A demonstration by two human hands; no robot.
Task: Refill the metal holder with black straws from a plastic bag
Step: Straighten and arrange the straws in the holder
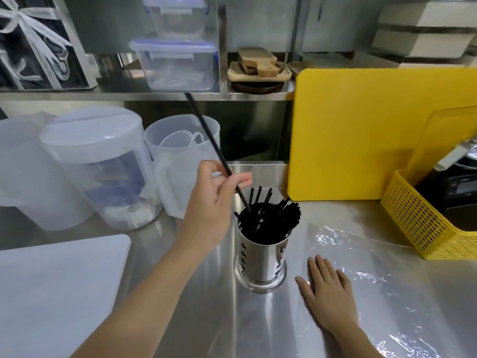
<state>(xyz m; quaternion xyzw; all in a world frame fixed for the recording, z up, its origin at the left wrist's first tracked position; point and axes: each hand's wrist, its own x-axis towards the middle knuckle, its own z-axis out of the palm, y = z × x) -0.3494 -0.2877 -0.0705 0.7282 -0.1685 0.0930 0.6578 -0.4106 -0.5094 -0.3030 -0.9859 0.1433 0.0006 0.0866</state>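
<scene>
A shiny perforated metal holder (260, 262) stands upright on the steel counter, packed with several black straws (278, 215). My left hand (211, 205) pinches one long black straw (206, 130) that slants up to the left, its lower tip inside the holder's mouth. A flat clear plastic bag (387, 267) lies on the counter to the right of the holder. My right hand (327, 290) rests flat on the bag's left part, fingers spread, holding nothing.
Translucent plastic jugs (98, 164) crowd the back left. A white board (51, 288) lies at front left. A yellow cutting board (361, 130) leans at the back right beside a yellow basket (418, 218). Lidded boxes (178, 63) sit on the shelf above.
</scene>
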